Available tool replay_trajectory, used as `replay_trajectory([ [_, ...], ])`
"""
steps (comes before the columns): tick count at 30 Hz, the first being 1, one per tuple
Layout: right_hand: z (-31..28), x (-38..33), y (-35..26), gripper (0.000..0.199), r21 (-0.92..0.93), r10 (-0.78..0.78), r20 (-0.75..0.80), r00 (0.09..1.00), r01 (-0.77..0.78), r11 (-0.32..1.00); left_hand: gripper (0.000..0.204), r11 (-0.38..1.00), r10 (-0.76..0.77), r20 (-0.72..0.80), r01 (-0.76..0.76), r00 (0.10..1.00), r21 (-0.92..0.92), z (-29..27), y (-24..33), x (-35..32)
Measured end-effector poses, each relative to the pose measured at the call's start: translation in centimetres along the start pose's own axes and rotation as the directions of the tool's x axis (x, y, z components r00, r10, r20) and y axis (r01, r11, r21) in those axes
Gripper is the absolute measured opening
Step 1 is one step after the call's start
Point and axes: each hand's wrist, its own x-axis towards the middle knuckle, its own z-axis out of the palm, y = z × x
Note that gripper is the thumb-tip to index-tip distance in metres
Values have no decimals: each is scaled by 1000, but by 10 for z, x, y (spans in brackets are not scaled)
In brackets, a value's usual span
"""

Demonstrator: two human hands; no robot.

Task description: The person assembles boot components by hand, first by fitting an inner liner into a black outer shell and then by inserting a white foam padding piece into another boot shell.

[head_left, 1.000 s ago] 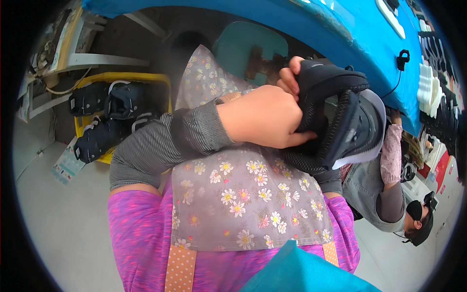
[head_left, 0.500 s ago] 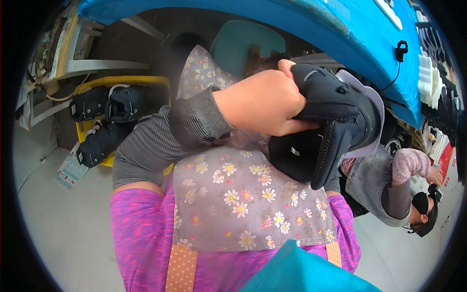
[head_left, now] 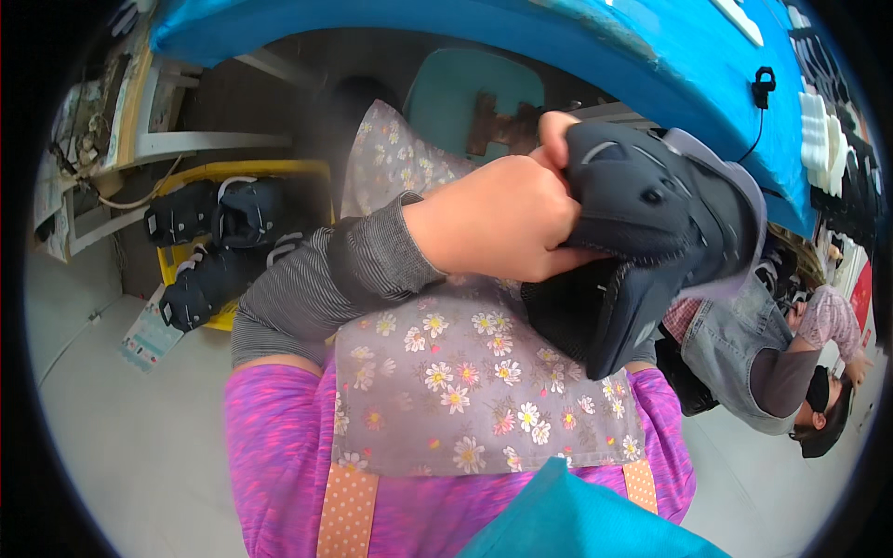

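A black padded shoe upper point(head_left: 651, 200) is held tilted above my lap, its collar opening toward me and a pale lavender edge point(head_left: 739, 200) along its far right side. My left hand point(head_left: 502, 214) is closed on the upper's left edge, with one digit reaching into the opening. Beside its knuckles another finger shows at the upper's top left; I cannot tell which hand it belongs to. The upper hides my right hand; only a bit of striped right sleeve point(head_left: 642, 352) appears below it. A flowered grey apron point(head_left: 465, 391) covers my lap.
At left on the floor, a yellow crate point(head_left: 316, 172) holds several black shoes point(head_left: 191, 288). A blue-covered table point(head_left: 595, 46) curves across the far side, with a teal stool point(head_left: 437, 93) beneath. Another person point(head_left: 744, 358) sits at right, near white and black parts point(head_left: 819, 149).
The shoe upper has shifted slightly right and turned, so its opening shows less. My left hand moves with it, still gripping. The other person's arm has moved.
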Motion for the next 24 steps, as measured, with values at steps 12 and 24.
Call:
replay_trajectory([
  [12, -14, -41, 11, 19, -271, -167, -491, 855, 33, 962, 17, 960, -66, -138, 101, 988, 262, -23, -21, -3],
  [24, -21, -53, -27, 40, -285, -379, 242, 893, 439, 852, 21, 993, 65, -323, -29, 944, 115, -9, -30, 3],
])
